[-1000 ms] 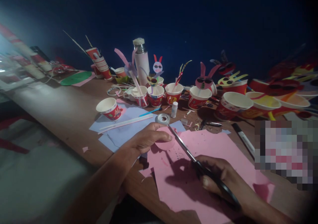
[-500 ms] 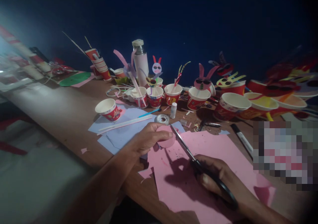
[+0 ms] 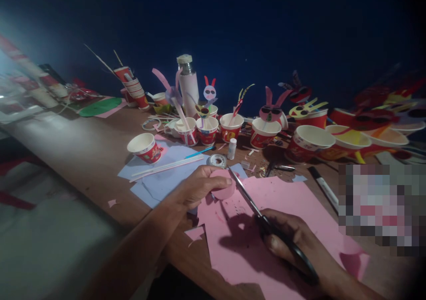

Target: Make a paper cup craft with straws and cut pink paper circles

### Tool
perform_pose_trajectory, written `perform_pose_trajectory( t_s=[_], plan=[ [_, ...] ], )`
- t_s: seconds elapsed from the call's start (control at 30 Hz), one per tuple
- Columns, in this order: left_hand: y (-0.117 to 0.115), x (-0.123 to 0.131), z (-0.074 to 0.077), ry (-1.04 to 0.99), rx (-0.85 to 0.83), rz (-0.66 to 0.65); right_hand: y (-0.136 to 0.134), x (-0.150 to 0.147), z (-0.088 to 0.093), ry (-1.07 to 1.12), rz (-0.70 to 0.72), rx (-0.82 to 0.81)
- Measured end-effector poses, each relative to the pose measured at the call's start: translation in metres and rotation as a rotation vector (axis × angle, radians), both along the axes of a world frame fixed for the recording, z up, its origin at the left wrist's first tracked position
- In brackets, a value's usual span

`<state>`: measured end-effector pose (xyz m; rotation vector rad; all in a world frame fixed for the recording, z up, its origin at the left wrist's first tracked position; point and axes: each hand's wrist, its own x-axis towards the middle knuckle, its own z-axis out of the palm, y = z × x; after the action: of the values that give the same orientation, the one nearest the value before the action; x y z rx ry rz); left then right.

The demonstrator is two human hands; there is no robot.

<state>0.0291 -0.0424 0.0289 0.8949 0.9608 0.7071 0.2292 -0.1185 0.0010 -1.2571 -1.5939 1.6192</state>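
The left hand (image 3: 199, 187) was curled around a round piece of pink paper (image 3: 222, 185), its fingers closed on the disc's near edge and pinching it up off the paper below. The right hand (image 3: 286, 234) gripped a pair of black-handled scissors (image 3: 293, 246), fingers wrapped firmly through and around the handles. The steel blades (image 3: 244, 192) pointed up toward the disc, their tips just beside its right edge, and they looked almost closed, though the dim light made the gap hard to judge. Under both hands lay a large sheet of pink paper (image 3: 239, 260), running over the edge of the wooden table (image 3: 83, 158). To the left of the disc were sheets of pale blue paper (image 3: 159, 187) with white straws (image 3: 166, 167) on top. A roll of clear tape (image 3: 218, 160) sat just beyond the left hand, and a small white bottle (image 3: 232, 148) stood farther back. Behind those stood a row of red paper cups (image 3: 207, 130), some topped with rabbit-eared paper figures wearing sunglasses
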Motion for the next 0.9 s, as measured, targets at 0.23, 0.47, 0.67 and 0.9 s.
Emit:
perform_pose_trajectory(
  t_s=[0.23,0.47,0.67,0.9],
  plan=[
    [-0.0001,-0.0001,-0.0002,0.006,0.015,-0.003,0.0007,-0.0002,0.0009,0.004,0.0,-0.014],
    [0.0015,-0.002,-0.0022,0.037,0.016,-0.018,0.0003,0.0007,-0.0005,-0.015,0.005,-0.031],
    [0.0018,-0.003,-0.0034,0.08,0.007,-0.036,0.0003,0.0002,-0.0009,0.047,0.021,-0.013],
    [0.0005,-0.0016,-0.0013,0.039,-0.011,-0.04,-0.0013,0.0006,-0.0025,0.017,-0.005,-0.007]
  ],
)
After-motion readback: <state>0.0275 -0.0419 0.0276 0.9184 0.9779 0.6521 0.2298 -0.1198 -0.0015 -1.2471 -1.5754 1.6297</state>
